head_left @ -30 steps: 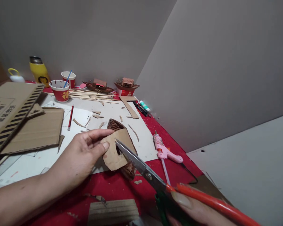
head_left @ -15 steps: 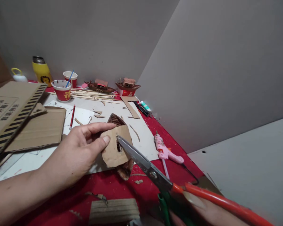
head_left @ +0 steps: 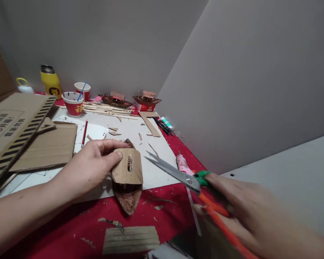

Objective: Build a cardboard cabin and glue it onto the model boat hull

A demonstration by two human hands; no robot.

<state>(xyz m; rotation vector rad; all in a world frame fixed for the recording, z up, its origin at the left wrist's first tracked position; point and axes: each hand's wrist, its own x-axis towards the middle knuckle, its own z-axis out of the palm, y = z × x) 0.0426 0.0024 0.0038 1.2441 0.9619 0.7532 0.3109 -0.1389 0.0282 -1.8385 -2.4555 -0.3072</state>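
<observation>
My left hand (head_left: 94,163) pinches the left edge of a small brown model boat (head_left: 128,201) and the tan cardboard piece (head_left: 122,169) lying over its middle. A narrow ragged slot is cut in that cardboard, and the hull shows through it. Bow and stern stick out at either end. My right hand (head_left: 240,205) is closed round the scissors (head_left: 178,172), whose handles are orange and green. Their blades are slightly parted and point left, just right of the cardboard without touching it.
A pink glue gun (head_left: 183,165) lies behind the scissors. Cardboard sheets (head_left: 43,151) and a red pencil (head_left: 84,133) are on the left. Farther back stand paper cups (head_left: 73,108), a yellow bottle (head_left: 50,82), thin sticks (head_left: 108,109) and two finished-looking boats (head_left: 147,99). A corrugated strip (head_left: 131,239) lies in front.
The scissors have come out of the slot and drawn back to the right. My left hand has turned the boat more upright and shifted it slightly left and nearer.
</observation>
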